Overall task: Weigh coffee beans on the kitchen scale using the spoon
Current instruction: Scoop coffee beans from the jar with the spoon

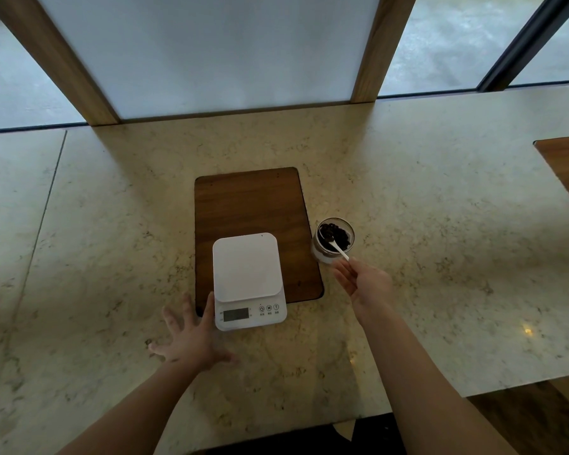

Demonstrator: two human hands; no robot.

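Head view: pale marble desk [440, 224] seen from above, both forearms reaching in from the near edge.
Scale: white kitchen scale [248, 280] lying half on a dark wooden board [250, 205], its display end overhanging onto the desk; platform bare.
Beans: coffee beans [335, 234] inside a small glass jar [333, 240] standing on the desk just right of the board.
Spoon: white spoon [334, 243] with its bowl down among the beans, handle slanting out towards the right hand.
Left hand [191, 336]: fingers spread, palm down on the desk, fingertips touching the scale's near left corner.
Right hand [365, 284]: thumb and fingers pinching the spoon's handle tip, remaining fingers loosely extended.
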